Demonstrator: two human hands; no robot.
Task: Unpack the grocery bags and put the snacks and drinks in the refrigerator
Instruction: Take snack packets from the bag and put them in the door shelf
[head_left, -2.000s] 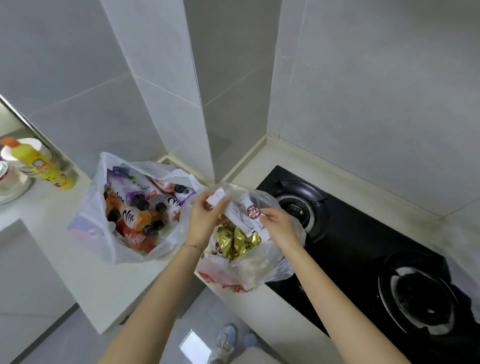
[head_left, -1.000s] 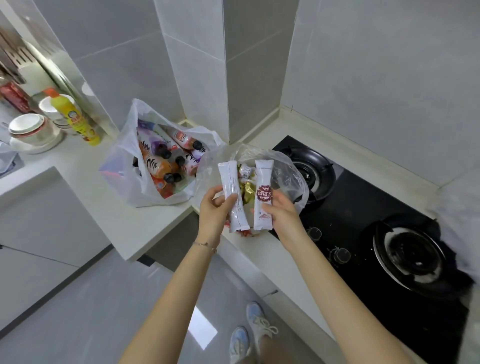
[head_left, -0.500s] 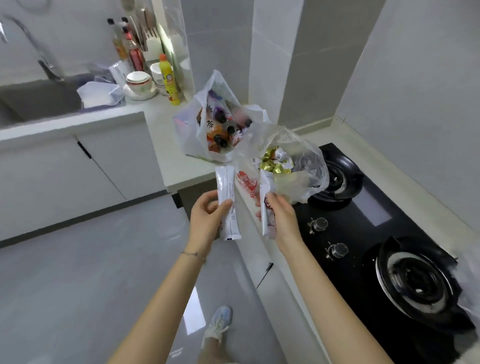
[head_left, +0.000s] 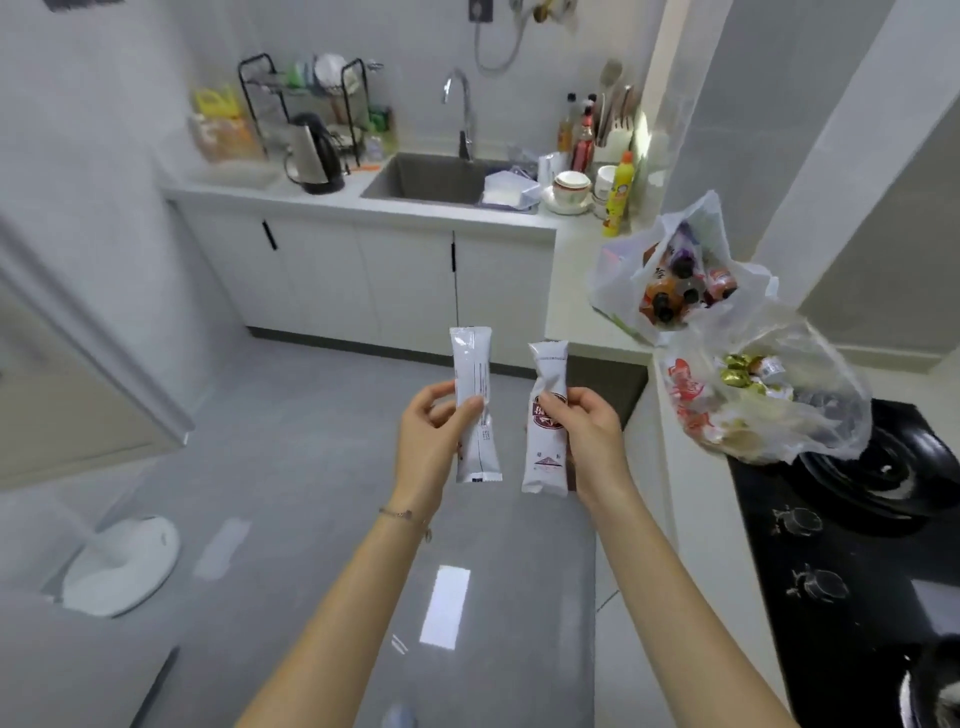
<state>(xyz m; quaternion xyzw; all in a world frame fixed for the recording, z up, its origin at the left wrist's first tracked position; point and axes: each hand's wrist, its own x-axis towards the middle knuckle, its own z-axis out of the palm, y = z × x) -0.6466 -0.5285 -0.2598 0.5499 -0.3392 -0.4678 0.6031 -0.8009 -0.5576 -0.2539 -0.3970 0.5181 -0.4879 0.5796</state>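
Left hand (head_left: 434, 441) pinches white snack packet (head_left: 474, 402); right hand (head_left: 589, 436) pinches second packet (head_left: 545, 421). Both bags (head_left: 769, 405) at two o'clock on counter (head_left: 569, 291), mostly full. Task early; refrigerator unseen.

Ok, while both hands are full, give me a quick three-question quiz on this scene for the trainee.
1. True or false: the left hand grips a plain white packet and the right hand grips a logo packet.
2. Where does the bag of bottled drinks sit? A in the sink; B on the counter; C on the floor.
3. Fill in: the clear snack bag rests partly on the black ____.
Key: 1 true; 2 B; 3 stove.
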